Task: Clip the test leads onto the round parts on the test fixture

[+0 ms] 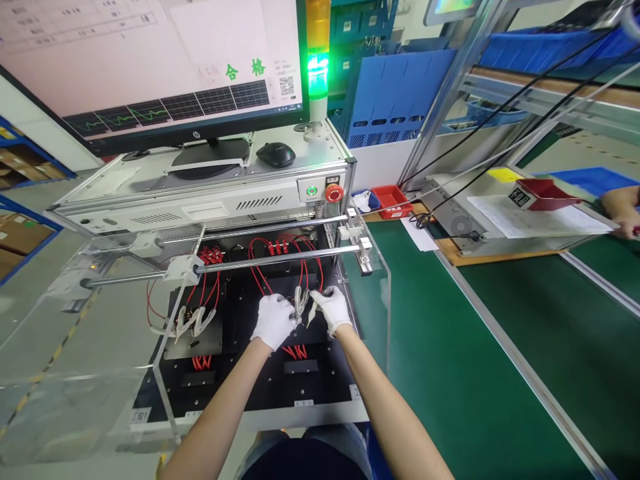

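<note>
Both hands wear white gloves over the right part of a black test fixture (240, 385). My left hand (273, 321) is closed beside a pale clip (300, 303) on red wires; what its fingertips grip is hidden. My right hand (332, 309) pinches another pale clip (312, 315), just right of the first. Red wires (257, 270) run from red connectors (279, 247) at the back toward the hands. On the left part of the fixture, more pale clips (193, 323) rest on a metal plate (210, 339).
Metal rods (280, 259) cross above the fixture, with a clear panel (375, 293) at its right. Behind stand a monitor (175, 67), mouse (275, 155) and green-lit signal tower (319, 73). Red bins (393, 200) sit back right. Another person's hand (623, 210) shows far right.
</note>
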`<state>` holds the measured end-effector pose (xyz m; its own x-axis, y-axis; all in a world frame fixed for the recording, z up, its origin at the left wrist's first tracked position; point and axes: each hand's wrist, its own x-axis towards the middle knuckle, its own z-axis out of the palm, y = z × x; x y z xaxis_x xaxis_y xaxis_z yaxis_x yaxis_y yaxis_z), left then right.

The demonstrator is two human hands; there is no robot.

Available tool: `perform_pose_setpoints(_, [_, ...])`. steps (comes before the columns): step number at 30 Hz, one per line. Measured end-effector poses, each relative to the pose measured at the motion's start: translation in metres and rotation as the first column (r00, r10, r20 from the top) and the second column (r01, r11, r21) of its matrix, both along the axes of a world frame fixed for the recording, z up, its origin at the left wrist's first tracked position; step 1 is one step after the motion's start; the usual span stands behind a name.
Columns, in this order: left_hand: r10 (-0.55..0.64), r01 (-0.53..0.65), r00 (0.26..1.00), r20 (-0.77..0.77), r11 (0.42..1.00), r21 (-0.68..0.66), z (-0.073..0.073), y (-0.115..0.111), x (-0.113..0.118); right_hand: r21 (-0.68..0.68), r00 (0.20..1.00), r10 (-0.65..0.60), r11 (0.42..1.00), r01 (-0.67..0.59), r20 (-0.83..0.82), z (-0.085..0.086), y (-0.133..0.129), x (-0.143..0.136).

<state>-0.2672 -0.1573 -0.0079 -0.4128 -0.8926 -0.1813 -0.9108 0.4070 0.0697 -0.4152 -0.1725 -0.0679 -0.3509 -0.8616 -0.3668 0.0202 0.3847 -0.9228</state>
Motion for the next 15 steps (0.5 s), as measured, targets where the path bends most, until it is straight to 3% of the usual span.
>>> perform_pose_setpoints(5, [0.005,-0.005,1.0,0.007,1.0,0.006,-0.0002,-0.0003,-0.0001,0.0,0.997,-0.072,0.997,0.072,0.033,-0.0074,0.0011,0.0099])
perform_pose_setpoints(15, [0.013,-0.013,1.0,-0.001,1.0,0.002,-0.0027,-0.0007,0.0002,0.015,0.995,-0.081,0.997,0.081,0.056,-0.0099,0.007,0.011])
